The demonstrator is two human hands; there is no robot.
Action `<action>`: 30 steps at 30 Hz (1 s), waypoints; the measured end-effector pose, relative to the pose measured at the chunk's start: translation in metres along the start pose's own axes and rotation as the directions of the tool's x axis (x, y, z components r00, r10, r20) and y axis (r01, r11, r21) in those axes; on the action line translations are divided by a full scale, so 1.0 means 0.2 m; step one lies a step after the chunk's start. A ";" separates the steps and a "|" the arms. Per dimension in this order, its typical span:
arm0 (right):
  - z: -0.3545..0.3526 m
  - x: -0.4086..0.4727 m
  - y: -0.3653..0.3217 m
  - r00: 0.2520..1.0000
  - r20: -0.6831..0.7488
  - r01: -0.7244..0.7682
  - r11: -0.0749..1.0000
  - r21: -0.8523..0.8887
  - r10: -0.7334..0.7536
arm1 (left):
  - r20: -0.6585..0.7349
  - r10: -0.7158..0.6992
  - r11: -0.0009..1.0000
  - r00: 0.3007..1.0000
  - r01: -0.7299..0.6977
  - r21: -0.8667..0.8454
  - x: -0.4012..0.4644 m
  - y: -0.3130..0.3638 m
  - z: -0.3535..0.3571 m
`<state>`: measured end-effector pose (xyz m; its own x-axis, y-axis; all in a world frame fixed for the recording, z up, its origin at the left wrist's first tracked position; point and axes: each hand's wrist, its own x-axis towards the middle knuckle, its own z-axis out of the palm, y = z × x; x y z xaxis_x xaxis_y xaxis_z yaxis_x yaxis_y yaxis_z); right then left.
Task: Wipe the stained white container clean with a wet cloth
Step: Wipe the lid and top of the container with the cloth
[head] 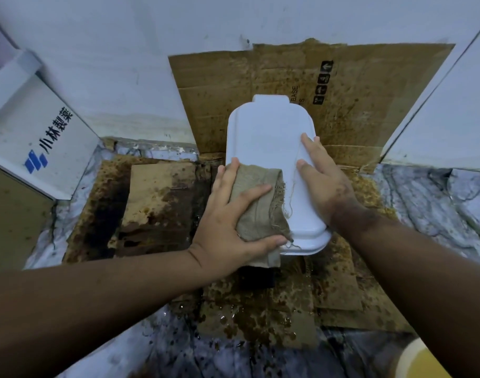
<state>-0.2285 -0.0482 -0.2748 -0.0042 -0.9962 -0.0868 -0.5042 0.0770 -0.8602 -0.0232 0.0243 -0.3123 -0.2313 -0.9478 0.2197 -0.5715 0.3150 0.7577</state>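
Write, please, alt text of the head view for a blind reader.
A left hand presses a tan cloth on a white lidded container, which the right hand steadies. It lies on stained cardboard.

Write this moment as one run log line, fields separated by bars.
step: wiping | left hand: pressing cloth on white container | right hand: flat, steadying container | under: stained cardboard

A pale, scuffed wall (118,64) fills the far side. A stained, flattened cardboard sheet (369,85) leans against it, and more blotched cardboard pieces (157,197) lie below the wall on a marbled grey-and-white floor (429,197). Left of the leaning sheet stands a white box (34,132) with blue printing. Light is dim and bluish.
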 end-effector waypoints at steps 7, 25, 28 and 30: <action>0.00 -0.01 0.00 0.999 -0.018 0.029 0.999 0.018 -0.029 | 0.252 -0.238 0.971 0.938 0.219 0.101 0.39 0.07 -0.15; 0.00 -0.03 -0.02 0.997 -0.043 0.070 0.994 0.080 -0.066 | 0.159 -0.249 0.695 0.955 0.062 0.716 0.86 0.10 -0.04; 0.01 -0.04 0.00 0.995 -0.049 0.094 0.985 0.146 -0.088 | 0.185 -0.218 0.683 0.958 0.015 0.730 0.78 0.14 -0.04; 0.01 -0.05 0.00 0.995 -0.045 0.093 0.984 0.154 -0.087 | 0.207 -0.202 0.753 0.957 0.017 0.657 0.71 0.18 -0.08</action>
<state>-0.2266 -0.0389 -0.2760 0.0011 -0.9999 0.0109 -0.3634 -0.0106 -0.9316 -0.0632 -0.1004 -0.2443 -0.2692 -0.9605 -0.0700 -0.9520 0.2544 0.1705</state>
